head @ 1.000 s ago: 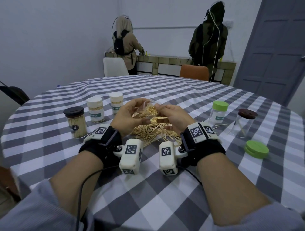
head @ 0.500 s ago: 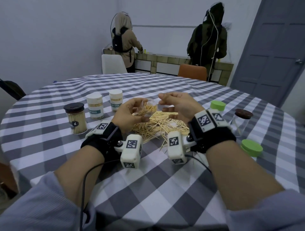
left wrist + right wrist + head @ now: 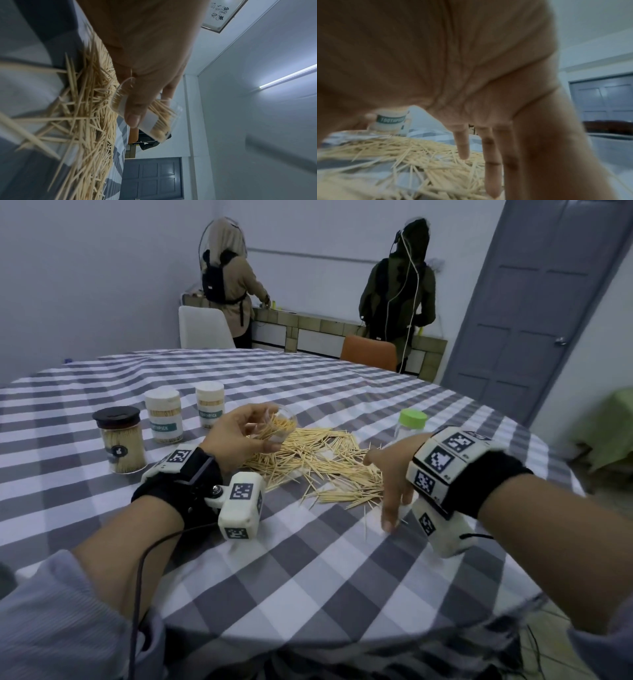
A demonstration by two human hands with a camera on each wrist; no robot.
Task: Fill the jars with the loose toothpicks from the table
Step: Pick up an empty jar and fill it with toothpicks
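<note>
My left hand (image 3: 239, 436) grips a clear jar (image 3: 279, 424) partly filled with toothpicks, tilted above the pile's left end; the left wrist view shows the thumb across the jar (image 3: 154, 117). Loose toothpicks (image 3: 318, 463) lie in a wide heap on the checked tablecloth, seen again as the pile (image 3: 419, 152) in the right wrist view. My right hand (image 3: 390, 484) hangs open at the heap's right edge, fingers (image 3: 493, 162) straight and pointing down at the cloth, holding nothing.
A dark-lidded jar (image 3: 120, 440) and two white-capped jars (image 3: 163, 416) (image 3: 209, 405), all full, stand at the left. A green-lidded jar (image 3: 411, 424) stands behind my right hand. Two people work at a counter (image 3: 342, 330) beyond the table.
My right hand left the jar mouth and dropped right and toward me to the heap's near right edge, fingers spread. The left hand keeps the jar in about the same place.
</note>
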